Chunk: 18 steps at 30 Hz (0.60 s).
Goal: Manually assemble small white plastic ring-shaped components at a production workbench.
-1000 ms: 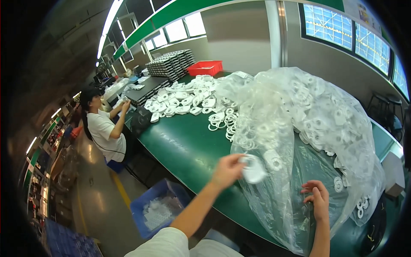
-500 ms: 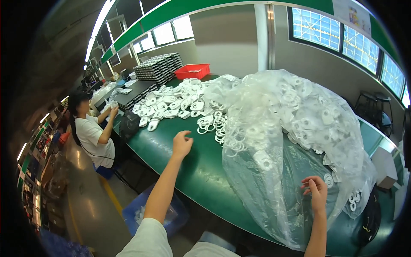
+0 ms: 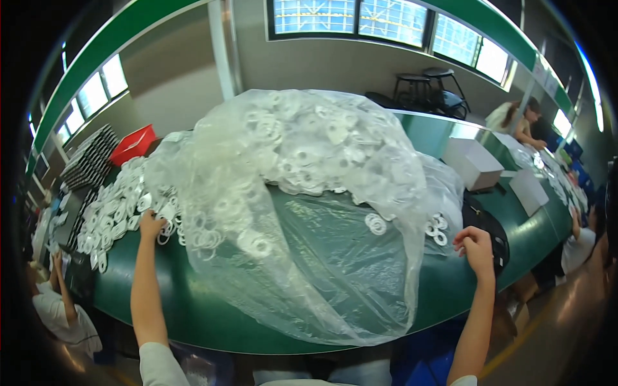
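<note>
My left hand (image 3: 152,226) is at the near edge of a heap of flat white plastic parts with round holes (image 3: 119,212). Its fingers are closed at a white plastic ring (image 3: 168,229) there; the fingertips are partly hidden. My right hand (image 3: 476,252) hovers over the right part of the table, open and holding nothing, its fingers loosely bent and apart. Close to it lie several small white rings (image 3: 439,237) beneath clear film. Between my hands a large clear plastic bag (image 3: 335,257) spreads out, its far part full of similar white parts (image 3: 309,145).
Behind the heap are a red bin (image 3: 133,145) and stacked dark trays (image 3: 91,154). To the right stand white boxes (image 3: 473,164) and a black bag (image 3: 489,225) on the green table (image 3: 167,309). Co-workers sit at left (image 3: 61,315) and right (image 3: 576,244).
The view has swung to the right. My left hand has gone from above the bare tabletop to the white rings at the heap's edge. My right hand is now beyond the bag's right side.
</note>
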Tool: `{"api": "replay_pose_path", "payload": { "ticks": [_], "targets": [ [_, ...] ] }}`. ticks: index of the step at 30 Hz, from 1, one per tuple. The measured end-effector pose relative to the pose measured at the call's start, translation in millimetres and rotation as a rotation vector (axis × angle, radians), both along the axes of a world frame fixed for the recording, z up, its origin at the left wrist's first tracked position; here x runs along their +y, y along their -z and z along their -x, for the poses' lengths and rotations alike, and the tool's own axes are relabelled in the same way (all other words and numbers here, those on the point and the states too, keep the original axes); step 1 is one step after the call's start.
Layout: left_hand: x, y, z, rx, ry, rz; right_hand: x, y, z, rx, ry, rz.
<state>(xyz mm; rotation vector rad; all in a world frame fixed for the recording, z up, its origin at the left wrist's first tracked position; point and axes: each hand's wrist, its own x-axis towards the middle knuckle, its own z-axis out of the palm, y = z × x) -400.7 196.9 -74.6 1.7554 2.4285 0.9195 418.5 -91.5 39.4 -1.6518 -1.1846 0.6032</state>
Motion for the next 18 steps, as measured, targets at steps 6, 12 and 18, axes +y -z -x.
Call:
{"api": "replay_pose_path", "payload": {
  "ticks": [6, 12, 18],
  "targets": [
    [-15.5, -30.3, 0.2, -0.063, 0.156, -0.011, 17.6, 33.3, 15.8, -0.382, 0.147, -0.137],
    [-23.0, -61.6, 5.3, -0.237, 0.016, -0.343, 38.4, 47.5, 27.7, -0.745, 0.125, -0.038],
    [-48.4, -95.1, -26.7, -0.695, 0.127, -0.217, 50.6, 60.3, 27.8, -0.758, 0.155, -0.191]
  ]
}}
